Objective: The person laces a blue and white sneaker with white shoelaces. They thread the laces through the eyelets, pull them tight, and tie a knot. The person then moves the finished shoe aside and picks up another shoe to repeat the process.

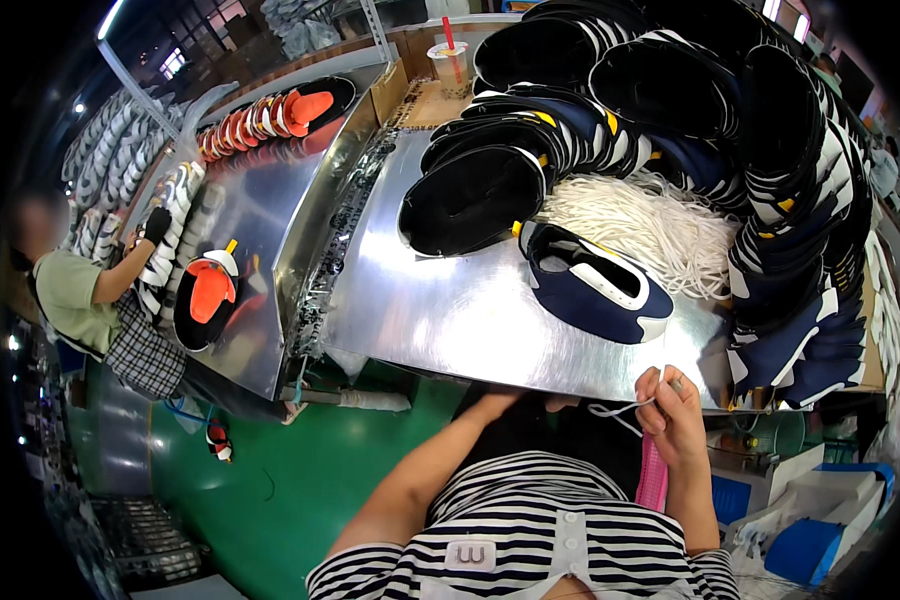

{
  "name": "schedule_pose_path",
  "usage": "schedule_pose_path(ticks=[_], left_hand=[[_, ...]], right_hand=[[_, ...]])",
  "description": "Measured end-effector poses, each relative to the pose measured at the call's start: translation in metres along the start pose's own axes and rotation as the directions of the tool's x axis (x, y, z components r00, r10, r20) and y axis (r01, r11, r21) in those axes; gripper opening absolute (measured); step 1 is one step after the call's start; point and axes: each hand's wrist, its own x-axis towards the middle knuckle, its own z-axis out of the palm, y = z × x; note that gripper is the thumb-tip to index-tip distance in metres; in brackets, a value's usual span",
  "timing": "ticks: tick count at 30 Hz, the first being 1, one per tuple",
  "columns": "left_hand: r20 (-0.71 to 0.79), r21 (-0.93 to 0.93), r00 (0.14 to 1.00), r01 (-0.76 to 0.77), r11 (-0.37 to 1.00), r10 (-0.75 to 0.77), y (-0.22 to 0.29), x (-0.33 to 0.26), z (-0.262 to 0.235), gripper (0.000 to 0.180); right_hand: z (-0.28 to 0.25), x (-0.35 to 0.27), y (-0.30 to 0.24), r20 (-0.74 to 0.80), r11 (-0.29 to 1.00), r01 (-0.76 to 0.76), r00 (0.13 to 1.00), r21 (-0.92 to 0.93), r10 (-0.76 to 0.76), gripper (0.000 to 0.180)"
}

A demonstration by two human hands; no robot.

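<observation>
My right hand (pixel 673 412) is at the near edge of the metal table (pixel 450 310), fingers closed on a white shoelace (pixel 615 410) that runs left from it. My left hand (pixel 500 400) reaches under the table's edge and is mostly hidden; whether it holds the lace's other end is not visible. A single navy shoe upper with a white lining (pixel 595 285) lies on the table just beyond my hands. Behind it sits a pile of white laces (pixel 650 225). A pink strip (pixel 652 478) hangs below my right hand.
Stacks of dark navy uppers with white stripes (pixel 770 180) crowd the table's back and right side. To the left, a metal conveyor (pixel 260 220) carries shoes with orange lasts, and another person in a green top (pixel 80 290) handles them. A drink cup (pixel 448 62) stands at the back. Green floor below.
</observation>
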Motion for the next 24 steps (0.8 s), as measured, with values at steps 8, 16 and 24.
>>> schedule_pose_path(ticks=[8, 16, 24], left_hand=[[0.05, -0.295, 0.995, 0.093, 0.951, -0.082, 0.058, -0.143, -0.032, 0.037], [0.283, -0.453, 0.875, -0.24, 0.859, 0.394, 0.237, -0.09, -0.03, 0.023], [0.106, -0.361, 0.948, -0.246, 0.9, 0.301, 0.234, 0.016, -0.016, 0.031]], right_hand=[[-0.019, -0.02, 0.008, -0.164, 0.999, 0.0, 0.986, 0.038, 0.006, 0.012], [-0.003, 0.008, 0.017, -0.064, 0.998, -0.052, 0.996, 0.044, 0.054, 0.012], [-0.021, -0.008, 0.017, -0.161, 0.995, 0.035, 0.987, 0.089, -0.02, 0.013]])
